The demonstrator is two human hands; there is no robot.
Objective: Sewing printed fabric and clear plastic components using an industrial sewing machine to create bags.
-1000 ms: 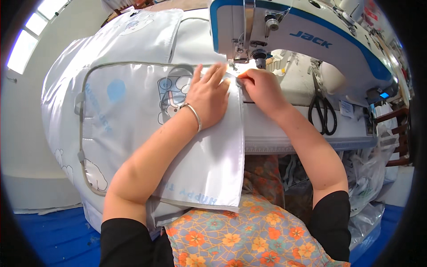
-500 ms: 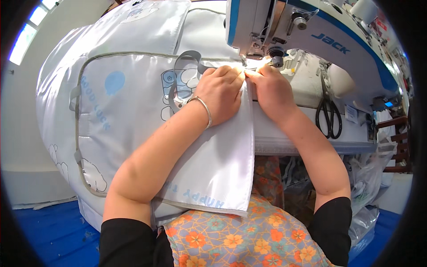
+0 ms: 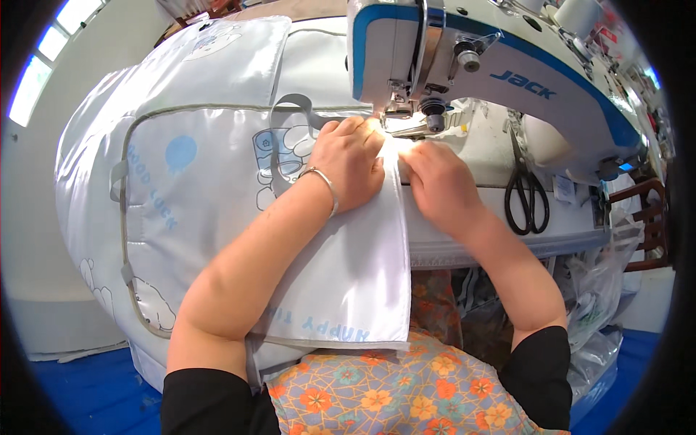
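Observation:
A white padded fabric piece (image 3: 217, 210) with pale blue prints and grey binding spreads across the left and under the needle area of a white and blue sewing machine (image 3: 362, 54). My left hand (image 3: 348, 161), a bangle at its wrist, is closed on this fabric just in front of the presser foot (image 3: 388, 119). A looped grey strap (image 3: 296, 100) runs under its fingers. My right hand (image 3: 442, 181) is closed at the fabric's right edge, below the foot; glare from the lamp hides what its fingertips pinch, if anything.
Black-handled scissors (image 3: 527, 196) lie on the machine bed right of my right hand. White thread cones (image 3: 578, 14) stand at the top right. Clear plastic bags (image 3: 598, 312) hang beside the table, near a wooden chair (image 3: 645, 217). A floral apron (image 3: 391, 391) covers my lap.
The view has shifted slightly, moving the machine left and down in the picture. My right hand has drawn a little back from the presser foot; my left hand stays on the fabric.

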